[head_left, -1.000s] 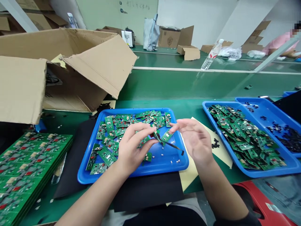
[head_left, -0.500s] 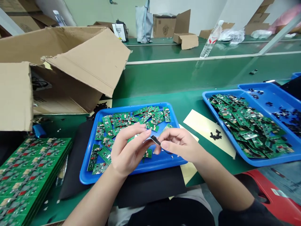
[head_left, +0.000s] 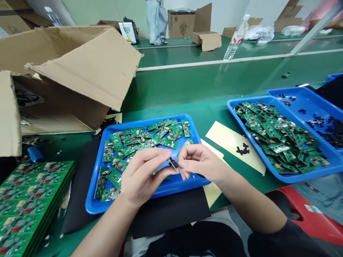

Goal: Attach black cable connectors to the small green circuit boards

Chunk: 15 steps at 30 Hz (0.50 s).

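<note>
Over the near part of a blue tray (head_left: 92,185), both my hands meet around a small circuit board (head_left: 173,165), seen nearly edge-on with a black part on its face. My left hand (head_left: 146,175) is closed, pinching the board between thumb and fingers. From the other side my right hand (head_left: 200,162) is also closed, its thumb and fingertips at the black part; the exact grip is partly hidden by the fingers. Loose green circuit boards (head_left: 139,146) lie scattered in the tray beneath.
Panels of joined circuit boards (head_left: 29,200) are stacked at left, before an open cardboard box (head_left: 88,67). At right, another blue tray (head_left: 284,178) holds heaped boards, beside a tray of black pieces (head_left: 302,92). Yellow backing paper (head_left: 222,135) carries black stickers (head_left: 243,149). A water bottle (head_left: 237,37) stands behind.
The board between my hands has tilted so that its edge and black part show more. My fingers have shifted slightly around it. The whole view has moved a little.
</note>
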Motion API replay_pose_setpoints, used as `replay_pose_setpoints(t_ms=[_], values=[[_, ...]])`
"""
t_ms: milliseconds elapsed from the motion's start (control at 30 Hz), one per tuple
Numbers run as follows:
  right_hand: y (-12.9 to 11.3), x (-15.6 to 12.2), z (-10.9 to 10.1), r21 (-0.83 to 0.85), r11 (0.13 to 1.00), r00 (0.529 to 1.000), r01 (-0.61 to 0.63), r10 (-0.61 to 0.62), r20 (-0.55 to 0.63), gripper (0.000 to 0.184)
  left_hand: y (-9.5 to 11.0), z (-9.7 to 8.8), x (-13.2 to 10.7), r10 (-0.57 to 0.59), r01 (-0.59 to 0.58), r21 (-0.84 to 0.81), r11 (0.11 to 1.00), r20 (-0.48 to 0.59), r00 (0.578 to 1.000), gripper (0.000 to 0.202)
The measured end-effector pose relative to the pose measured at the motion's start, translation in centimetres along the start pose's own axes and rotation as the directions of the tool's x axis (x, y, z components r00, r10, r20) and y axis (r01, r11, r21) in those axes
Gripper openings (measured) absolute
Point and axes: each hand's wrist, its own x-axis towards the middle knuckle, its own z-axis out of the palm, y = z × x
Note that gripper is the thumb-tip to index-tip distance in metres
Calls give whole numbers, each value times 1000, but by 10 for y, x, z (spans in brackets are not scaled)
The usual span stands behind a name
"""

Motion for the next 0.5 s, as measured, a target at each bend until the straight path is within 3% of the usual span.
replay_pose_setpoints(t_ms=[100,200,333,500], values=[[0,-1,0,-155,985,992,79,-93,-86,11,2,0,0,18,-17,-20,1000,47,999,34],[0,-4,2,-382,907,952,175,-255,-169,8,3,1,-1,-7,8,-11,1000,75,997,37],[0,-6,5,-663,686,843,301,-516,-152,7,1,4,-2,-65,71,-63,996,85,994,41],[0,-2,3,-832,395,687,390,-726,-22,9,0,8,-3,-159,193,-253,948,149,976,41]])
